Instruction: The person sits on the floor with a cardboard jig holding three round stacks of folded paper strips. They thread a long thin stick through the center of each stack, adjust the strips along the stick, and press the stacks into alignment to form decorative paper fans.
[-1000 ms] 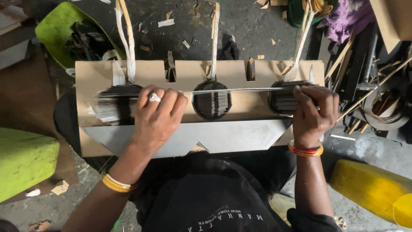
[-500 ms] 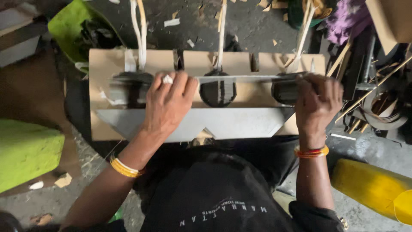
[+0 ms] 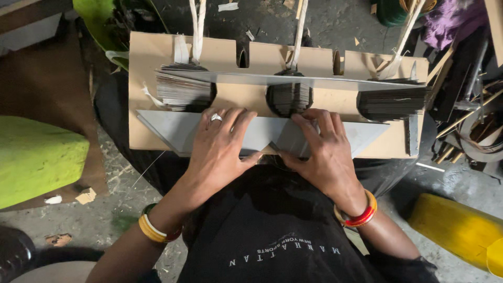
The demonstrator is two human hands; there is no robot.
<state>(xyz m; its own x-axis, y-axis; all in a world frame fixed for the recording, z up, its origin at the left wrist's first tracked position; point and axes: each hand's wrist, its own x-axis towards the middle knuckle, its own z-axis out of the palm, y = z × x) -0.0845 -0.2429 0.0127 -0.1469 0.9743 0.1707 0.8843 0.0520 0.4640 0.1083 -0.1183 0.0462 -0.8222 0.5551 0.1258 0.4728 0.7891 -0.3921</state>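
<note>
Landmark: the tan cardboard board (image 3: 157, 57) lying across the person's lap; every place below is told from it.
Green cushion (image 3: 36, 162): off the board's left edge, on the floor.
Left dark stack (image 3: 183, 86): thin sheets packed together on the board's left part, under a pale strap (image 3: 197, 29) that runs off its far edge.
Left hand (image 3: 217, 149): flat and open, fingers spread, pressing down on the grey sheet at the board's near edge; it grips nothing. A ring sits on one finger, bangles on the wrist.
Grey sheet (image 3: 167, 128): a flat grey card piece along the board's near side, with a notch at its middle between the two hands. It looks light, thin and fairly stiff, likely to crease if bent and to slide on the cardboard; best held by flat palms or pinched at an edge.
Middle dark stack (image 3: 288, 97): at the board's centre, just beyond the fingertips.
Right hand (image 3: 322, 152): also open and flat on the grey sheet, right of the notch, fingers slightly curled, holding nothing.
Right dark stack (image 3: 393, 99): on the board's right part.
Long grey strip (image 3: 335, 83): laid across all three stacks.
Surface: no desk; the board rests on the lap.
Room: gritty concrete floor (image 3: 105, 220) with scraps, sticks and clutter past the board's right end, a yellow container (image 3: 456, 230) near-right.
</note>
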